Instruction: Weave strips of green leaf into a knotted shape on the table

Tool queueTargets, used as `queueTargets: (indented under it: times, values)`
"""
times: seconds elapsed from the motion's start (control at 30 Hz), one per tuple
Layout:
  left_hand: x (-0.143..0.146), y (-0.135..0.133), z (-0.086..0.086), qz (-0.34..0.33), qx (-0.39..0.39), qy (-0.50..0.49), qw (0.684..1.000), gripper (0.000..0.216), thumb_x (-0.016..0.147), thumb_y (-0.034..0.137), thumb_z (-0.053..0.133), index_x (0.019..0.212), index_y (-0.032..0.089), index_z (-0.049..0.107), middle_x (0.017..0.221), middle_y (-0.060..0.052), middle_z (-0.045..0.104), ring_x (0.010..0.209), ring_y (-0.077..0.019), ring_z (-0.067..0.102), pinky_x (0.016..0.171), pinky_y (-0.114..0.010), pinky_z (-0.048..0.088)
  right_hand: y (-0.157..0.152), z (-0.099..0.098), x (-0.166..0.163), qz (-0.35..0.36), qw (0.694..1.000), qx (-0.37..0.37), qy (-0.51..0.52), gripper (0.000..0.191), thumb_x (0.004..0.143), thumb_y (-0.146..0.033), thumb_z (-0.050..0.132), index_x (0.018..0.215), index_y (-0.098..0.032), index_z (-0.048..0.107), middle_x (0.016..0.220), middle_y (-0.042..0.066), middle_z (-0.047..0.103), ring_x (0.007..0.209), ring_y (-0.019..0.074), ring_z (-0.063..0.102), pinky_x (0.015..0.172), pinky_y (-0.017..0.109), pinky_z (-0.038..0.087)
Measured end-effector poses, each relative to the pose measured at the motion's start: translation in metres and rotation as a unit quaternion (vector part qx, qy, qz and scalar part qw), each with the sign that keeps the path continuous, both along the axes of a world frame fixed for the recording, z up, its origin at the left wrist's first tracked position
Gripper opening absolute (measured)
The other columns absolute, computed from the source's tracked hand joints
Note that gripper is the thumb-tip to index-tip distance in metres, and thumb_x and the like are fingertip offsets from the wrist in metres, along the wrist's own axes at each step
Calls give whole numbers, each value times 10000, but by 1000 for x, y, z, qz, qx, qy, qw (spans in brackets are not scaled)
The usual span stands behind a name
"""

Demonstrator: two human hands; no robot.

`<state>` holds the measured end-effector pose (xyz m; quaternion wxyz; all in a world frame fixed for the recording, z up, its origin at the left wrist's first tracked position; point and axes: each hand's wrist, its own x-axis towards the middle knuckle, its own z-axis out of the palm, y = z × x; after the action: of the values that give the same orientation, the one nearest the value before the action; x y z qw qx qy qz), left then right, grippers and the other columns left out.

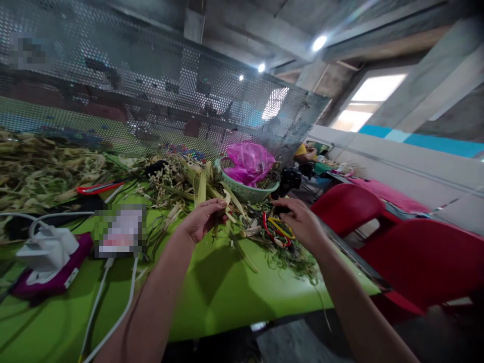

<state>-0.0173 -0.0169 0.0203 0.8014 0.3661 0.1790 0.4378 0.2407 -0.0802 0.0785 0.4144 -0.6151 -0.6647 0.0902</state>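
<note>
Left fingers (216, 203) pinch pale husk strip (227, 198), long axis pointing away (right fingers (284, 202): grip unclear).

Power strip (28, 286) lies at table's (219, 317) left front; phone (121, 232) just right of it. Plant scraps (45, 166) spread along the rear, before a screen (151, 91). Basket (247, 192) stands toward the right, plastic bag (252, 160) inside; scissors handles (278, 232) lie before it. Chairs (427, 247) stand right of the table.
</note>
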Motion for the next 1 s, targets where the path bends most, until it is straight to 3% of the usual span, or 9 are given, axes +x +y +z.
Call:
queueTargets:
  times: [0.1, 0.17, 0.23, 0.33, 0.43, 0.57, 0.73, 0.87, 1.0]
  values:
    - [0, -2, 2, -9, 4, 9, 1000, 181, 674, 208, 732, 755, 147, 582, 673, 14, 562, 554, -82, 552, 568, -210, 480, 0, 4, -43, 100, 978, -115, 142, 385, 757, -233, 563, 1138, -231, 619, 858, 20, 658, 619, 137, 574, 619, 288, 456]
    - [0, -4, 4, -11, 8, 13, 1000, 177, 664, 198, 735, 751, 145, 589, 676, 19, 553, 551, -75, 544, 563, -201, 470, 2, 1, -70, 167, 941, -174, 238, 380, 754, -229, 590, 1134, -226, 592, 967, 28, 660, 580, 104, 566, 578, 264, 462]
    - [1, -4, 5, -9, 9, 16, 1000, 178, 648, 193, 740, 741, 144, 597, 699, 11, 565, 556, -71, 535, 562, -197, 459, 8, -5, -88, 193, 912, -205, 299, 378, 708, -223, 654, 1080, -214, 590, 1078, 49, 647, 562, 88, 576, 543, 247, 462]
    - [3, -5, 6, -2, 5, 28, 1000, 181, 628, 202, 747, 725, 146, 604, 699, 0, 575, 566, -74, 524, 563, -198, 444, 19, -16, -94, 190, 897, -217, 336, 392, 653, -221, 726, 1021, -189, 596, 913, 36, 676, 677, 133, 631, 602, 248, 490]
    - [4, -5, 7, 8, 10, 55, 998, 191, 612, 223, 755, 702, 152, 602, 650, 11, 557, 554, -74, 518, 545, -195, 418, 27, -21, -86, 184, 922, -198, 278, 308, 648, -255, 733, 927, -170, 634, 801, 21, 678, 755, 168, 639, 683, 285, 498]
    - [5, -5, 4, 29, 28, 108, 993, 218, 613, 276, 766, 689, 156, 600, 616, 22, 550, 518, -64, 501, 497, -185, 353, 24, -18, -77, 133, 985, -96, 63, 132, 722, -285, 665, 803, -183, 688, 789, 19, 684, 770, 182, 613, 733, 306, 470]
    - [8, -3, 0, 50, 61, 126, 989, 258, 624, 341, 770, 702, 157, 606, 615, 21, 559, 524, -69, 503, 505, -190, 340, 13, -11, -77, 119, 988, -93, 15, 174, 809, -360, 588, 824, -196, 645, 660, -25, 591, 560, 130, 526, 552, 246, 408]
    - [11, -6, 5, 70, 55, 123, 988, 315, 561, 360, 810, 660, 150, 597, 594, 21, 555, 524, -73, 486, 533, -202, 363, 12, -10, -82, 104, 993, -43, -31, 197, 816, -389, 596, 848, -200, 642, 684, -14, 592, 627, 138, 510, 586, 246, 388]
    - [14, -9, 9, 52, 63, 128, 988, 363, 515, 380, 836, 639, 137, 597, 581, 14, 565, 525, -71, 470, 550, -209, 366, 18, -11, -85, 81, 996, -25, -2, 230, 800, -410, 608, 846, -187, 638, 654, -21, 558, 603, 131, 481, 579, 245, 381]
